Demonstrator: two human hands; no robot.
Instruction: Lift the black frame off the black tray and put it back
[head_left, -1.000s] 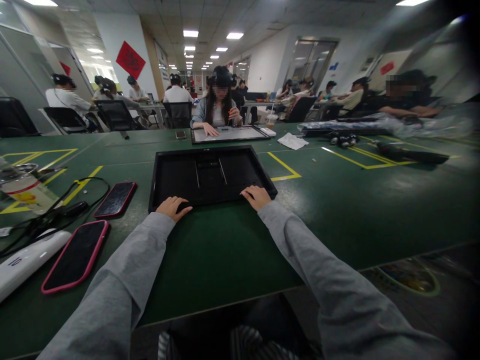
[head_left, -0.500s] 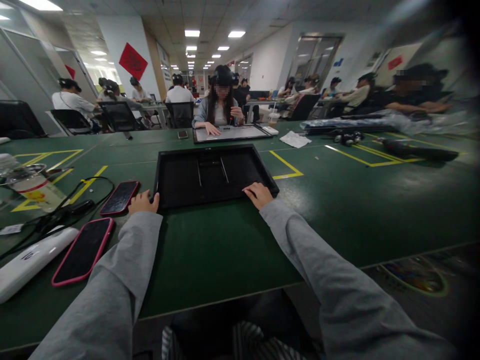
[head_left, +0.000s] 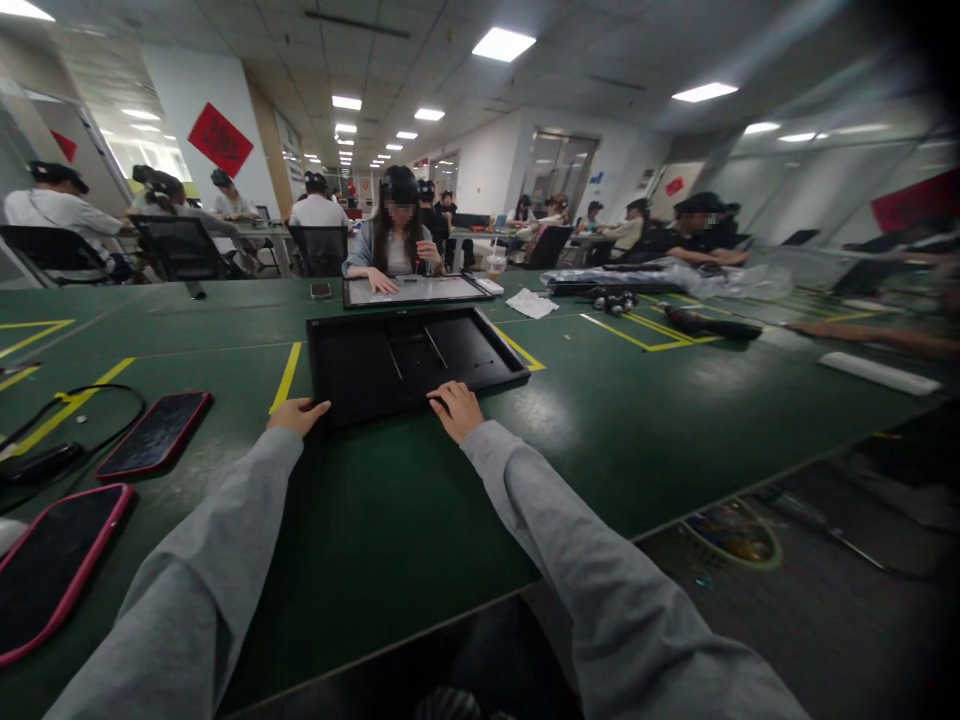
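A shallow black rectangular panel [head_left: 360,385] with a raised rim lies on the green table in front of me. Two thin bright strips and a darker recess show on its inner face. My left hand [head_left: 298,415] grips its near left corner, thumb against the rim and fingers partly hidden. On the near rim, right of the middle, rest the bent fingers of my right hand [head_left: 457,408]; their undersides are out of sight.
Left of me lie two phones, one dark [head_left: 155,432] and one pink-rimmed [head_left: 56,565], plus a black cable [head_left: 120,388]. Opposite, a person's hand [head_left: 375,280] lies on a grey panel [head_left: 435,290]. A power tool [head_left: 709,322], white paper [head_left: 532,303] and plastic-wrapped parts [head_left: 637,278] lie right.
The black panel has shifted right over the table, uncovering a yellow tape strip at its left. Both hands moved with it; my right hand sits farther from the right corner. The view turned right.
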